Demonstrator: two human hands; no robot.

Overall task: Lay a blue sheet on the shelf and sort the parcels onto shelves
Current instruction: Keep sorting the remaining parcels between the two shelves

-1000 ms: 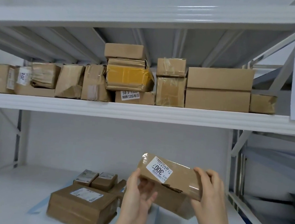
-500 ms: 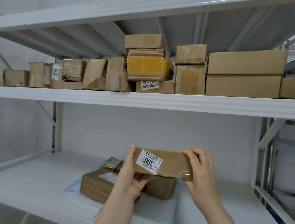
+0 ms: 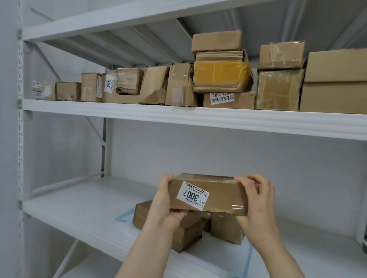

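At lower centre of the frame, a flat brown parcel (image 3: pixel 221 195) is hanging in the air between two hands, just above the lower shelf (image 3: pixel 74 204). The left hand (image 3: pixel 164 207) is gripping its left end, thumb over the top edge and fingers curling underneath. The right hand (image 3: pixel 258 206) is clasping the right end, fingers hooking over the top rim. Its white label (image 3: pixel 193 196) is facing the camera. Beneath it, a few parcels (image 3: pixel 188 230) are sitting on the blue sheet (image 3: pixel 221 263), whose edge is showing at left and lower right. White shelf surface is showing on both sides of them. Across the upper half, a crowded row of boxes (image 3: pixel 221 77) is standing on the upper shelf (image 3: pixel 203 116), close to its front lip.
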